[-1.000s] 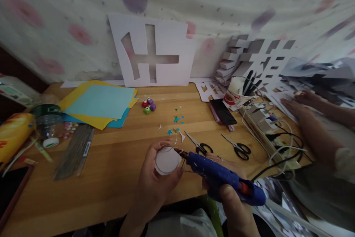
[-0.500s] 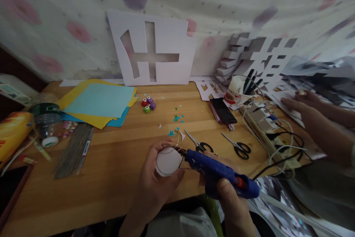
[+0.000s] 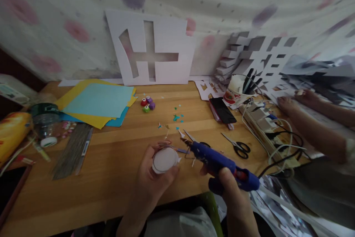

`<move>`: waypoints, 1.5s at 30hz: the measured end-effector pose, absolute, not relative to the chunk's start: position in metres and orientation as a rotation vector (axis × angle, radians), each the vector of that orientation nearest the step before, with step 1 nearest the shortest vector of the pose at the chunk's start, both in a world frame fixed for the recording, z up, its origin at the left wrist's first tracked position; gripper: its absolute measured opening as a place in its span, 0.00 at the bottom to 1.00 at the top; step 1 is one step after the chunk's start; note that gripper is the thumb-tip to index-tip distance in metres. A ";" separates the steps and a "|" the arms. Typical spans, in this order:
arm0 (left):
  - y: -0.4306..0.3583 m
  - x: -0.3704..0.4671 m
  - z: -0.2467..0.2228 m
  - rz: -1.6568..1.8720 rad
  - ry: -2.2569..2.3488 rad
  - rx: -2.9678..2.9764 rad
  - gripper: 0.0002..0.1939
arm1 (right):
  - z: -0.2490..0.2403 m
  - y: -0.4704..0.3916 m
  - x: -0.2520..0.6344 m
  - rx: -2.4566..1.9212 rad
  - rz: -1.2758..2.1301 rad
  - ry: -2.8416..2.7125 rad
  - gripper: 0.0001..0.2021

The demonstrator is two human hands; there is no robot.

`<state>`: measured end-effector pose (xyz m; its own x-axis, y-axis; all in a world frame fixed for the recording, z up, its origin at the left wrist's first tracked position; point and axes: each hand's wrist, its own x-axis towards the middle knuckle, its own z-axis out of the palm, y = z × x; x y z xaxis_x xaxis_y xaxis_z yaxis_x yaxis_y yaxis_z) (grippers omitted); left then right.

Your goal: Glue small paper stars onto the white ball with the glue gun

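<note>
My left hand (image 3: 155, 178) is closed around the edge of a round white disc (image 3: 165, 160), whose flat face is turned up toward me. My right hand (image 3: 231, 189) grips a blue hot glue gun (image 3: 219, 163) by its handle. The gun's nozzle points left at the disc, with a small gap between them. Thin strands show near the nozzle and the disc. Beyond my hands lie small blue and green star cut-outs (image 3: 176, 118). One pair of scissors (image 3: 197, 140) is partly hidden behind the gun; a second pair of scissors (image 3: 239, 147) lies to its right.
Coloured paper sheets (image 3: 97, 100) lie at the left, beside a clear bottle (image 3: 47, 122). Small red, purple and green figures (image 3: 148, 104) stand mid-table. A phone (image 3: 223, 110), a pen cup (image 3: 235, 92) and a power strip (image 3: 260, 129) with cables are at the right, near another person's hands (image 3: 291, 105).
The glue gun has drawn back to the right, away from the disc. My left hand has shifted slightly left with the disc. The other person's near hand has moved a little left.
</note>
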<state>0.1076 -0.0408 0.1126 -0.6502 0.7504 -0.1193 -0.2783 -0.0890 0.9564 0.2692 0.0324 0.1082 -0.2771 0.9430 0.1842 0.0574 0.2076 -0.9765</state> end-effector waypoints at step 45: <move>-0.032 0.025 0.093 1.756 1.786 0.707 0.25 | 0.069 0.154 0.320 -1.889 0.559 -1.949 0.25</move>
